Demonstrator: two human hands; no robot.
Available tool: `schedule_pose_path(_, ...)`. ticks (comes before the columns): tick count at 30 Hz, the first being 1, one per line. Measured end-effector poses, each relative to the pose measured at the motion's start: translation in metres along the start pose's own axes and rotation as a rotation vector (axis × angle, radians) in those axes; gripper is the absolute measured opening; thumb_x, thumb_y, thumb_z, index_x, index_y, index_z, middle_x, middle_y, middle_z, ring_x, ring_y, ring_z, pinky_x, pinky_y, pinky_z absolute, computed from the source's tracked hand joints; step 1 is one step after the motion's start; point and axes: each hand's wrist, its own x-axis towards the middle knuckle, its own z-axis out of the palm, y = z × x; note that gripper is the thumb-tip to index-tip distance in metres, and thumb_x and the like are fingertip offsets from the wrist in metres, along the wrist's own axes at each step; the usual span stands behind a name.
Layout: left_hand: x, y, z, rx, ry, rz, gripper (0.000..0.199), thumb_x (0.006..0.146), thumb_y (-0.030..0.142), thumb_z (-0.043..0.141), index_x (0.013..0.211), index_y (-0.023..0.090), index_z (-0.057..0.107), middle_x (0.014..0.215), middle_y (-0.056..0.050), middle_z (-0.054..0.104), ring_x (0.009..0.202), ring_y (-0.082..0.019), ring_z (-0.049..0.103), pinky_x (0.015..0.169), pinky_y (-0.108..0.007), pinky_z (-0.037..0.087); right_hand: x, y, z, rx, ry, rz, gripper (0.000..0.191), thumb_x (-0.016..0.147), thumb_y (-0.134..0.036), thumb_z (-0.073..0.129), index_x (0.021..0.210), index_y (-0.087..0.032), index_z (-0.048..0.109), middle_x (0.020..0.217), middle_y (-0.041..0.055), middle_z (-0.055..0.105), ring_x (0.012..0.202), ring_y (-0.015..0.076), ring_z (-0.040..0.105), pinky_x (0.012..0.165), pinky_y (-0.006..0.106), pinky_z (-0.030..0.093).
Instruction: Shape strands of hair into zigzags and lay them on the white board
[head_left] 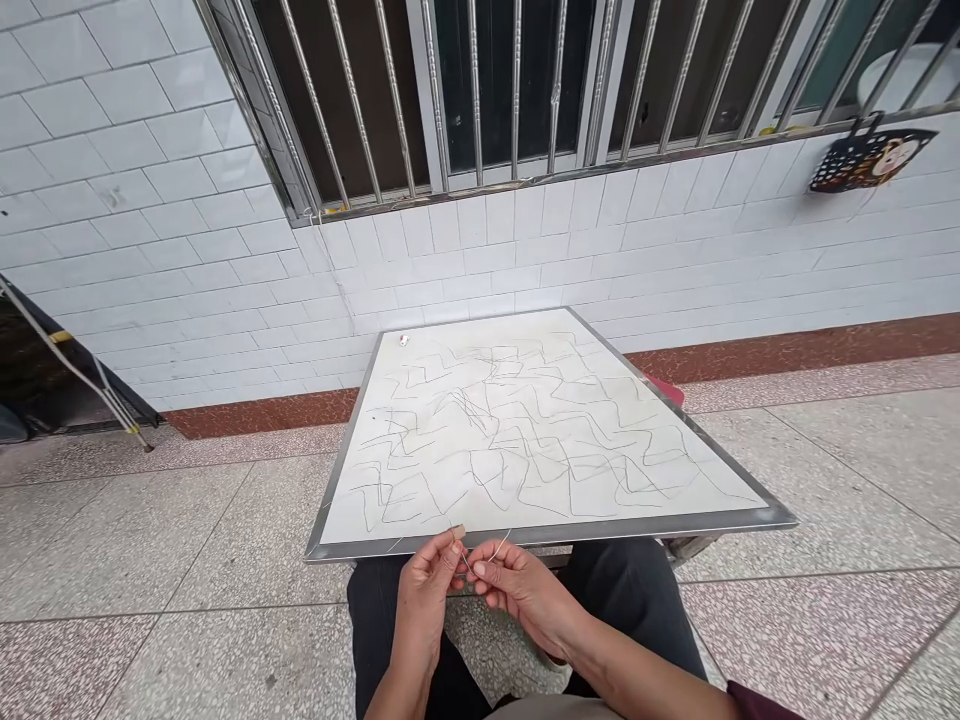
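A thin wire (501, 545) is pinched in both hands just in front of the table's near edge. My left hand (427, 590) holds one part of it between thumb and forefinger, with a small tan piece at the fingertips. Close beside it, my right hand (517, 590) pinches the wire, and one end sticks up above the fingers. Many thin, bent dark wires (491, 430) lie spread over the white tabletop (442, 500), which has a grey metal rim. A small white and red object (403, 341) sits at its far left corner.
The table stands against a white tiled wall (465, 265) with barred windows (517, 90) above. A dark patterned bag (862, 160) hangs from the bars at right. Something red (666, 390) shows behind the table's right edge. Poles (105, 395) lean at the far left.
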Motion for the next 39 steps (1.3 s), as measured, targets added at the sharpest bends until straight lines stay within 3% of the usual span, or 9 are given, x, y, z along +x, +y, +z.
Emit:
schedule_pose_path(5,0.004,-0.025,-0.018,0.384,-0.187,0.173,0.042,0.09,0.053,0.053,0.091,0.018,0.076,0.075,-0.006,0.068,0.067,-0.019,0.061,0.057,-0.027,0.046,0.008,-0.006,-0.004,0.041,0.087,-0.014,0.035,0.059,-0.04,0.09,0.078,-0.019,0.069,0.072,-0.0004,0.064,0.063,0.0089,0.055,0.058,0.021,0.042)
schedule_pose_path(7,0.009,-0.045,-0.034,0.697,-0.293,0.346,0.042,0.095,0.048,0.048,0.076,0.019,0.073,0.073,-0.004,0.066,0.068,-0.018,0.06,0.064,-0.027,0.046,0.013,-0.01,-0.006,0.059,0.116,-0.029,0.034,0.059,-0.038,0.091,0.078,-0.019,0.069,0.075,0.0002,0.065,0.064,0.0087,0.055,0.058,0.02,0.044)
schedule_pose_path(10,0.019,-0.074,-0.062,1.119,-0.412,0.526,0.041,0.098,0.039,0.044,0.073,0.021,0.072,0.073,-0.004,0.067,0.068,-0.017,0.061,0.065,-0.027,0.045,0.023,-0.018,-0.008,0.064,0.151,-0.059,0.032,0.061,-0.036,0.09,0.079,-0.02,0.07,0.077,0.0009,0.064,0.066,0.0091,0.057,0.06,0.021,0.047)
schedule_pose_path(12,0.026,-0.086,-0.08,1.248,-0.449,0.6,0.033,0.095,0.034,0.05,0.074,0.021,0.072,0.075,-0.004,0.068,0.072,-0.019,0.062,0.07,-0.029,0.047,0.031,-0.023,-0.009,0.05,0.172,-0.08,0.029,0.065,-0.036,0.088,0.081,-0.02,0.07,0.078,0.0013,0.064,0.068,0.0104,0.058,0.062,0.023,0.049)
schedule_pose_path(16,0.04,-0.095,-0.102,1.275,-0.39,0.681,0.017,0.09,0.027,0.058,0.089,0.023,0.074,0.084,-0.006,0.07,0.082,-0.022,0.063,0.079,-0.035,0.047,0.054,-0.032,-0.009,0.061,0.212,-0.134,0.027,0.069,-0.037,0.086,0.082,-0.021,0.069,0.083,0.0034,0.066,0.072,0.0126,0.062,0.067,0.026,0.054)
schedule_pose_path(21,0.045,-0.103,-0.107,1.275,-0.25,0.762,0.022,0.09,0.017,0.053,0.099,0.023,0.073,0.09,-0.007,0.073,0.084,-0.022,0.066,0.08,-0.036,0.05,0.096,-0.041,-0.009,0.069,0.233,-0.184,0.027,0.069,-0.036,0.086,0.083,-0.022,0.068,0.089,0.0051,0.068,0.08,0.0149,0.065,0.07,0.026,0.058)
schedule_pose_path(28,0.043,-0.119,-0.117,1.296,-0.2,0.79,0.027,0.088,0.017,0.055,0.11,0.023,0.069,0.102,-0.007,0.074,0.092,-0.024,0.069,0.087,-0.04,0.053,0.159,-0.04,-0.004,0.088,0.254,-0.176,0.024,0.071,-0.034,0.083,0.085,-0.023,0.066,0.095,0.0057,0.067,0.09,0.017,0.066,0.076,0.028,0.06)
schedule_pose_path(35,0.049,-0.136,-0.134,1.304,-0.148,0.85,0.027,0.083,0.019,0.059,0.106,0.026,0.07,0.098,-0.006,0.076,0.094,-0.027,0.07,0.093,-0.046,0.05,0.227,-0.036,0.011,0.092,0.322,-0.15,0.01,0.086,-0.028,0.07,0.083,-0.022,0.063,0.095,0.0052,0.066,0.091,0.0164,0.065,0.077,0.028,0.059)
schedule_pose_path(39,0.055,-0.151,-0.137,1.206,-0.024,0.902,0.023,0.082,0.019,0.056,0.096,0.027,0.072,0.086,-0.005,0.076,0.085,-0.026,0.071,0.09,-0.046,0.051,0.267,-0.036,0.022,0.068,0.371,-0.107,0.017,0.096,-0.03,0.057,0.107,-0.017,0.063,0.11,0.0068,0.064,0.091,0.0164,0.064,0.078,0.033,0.057)
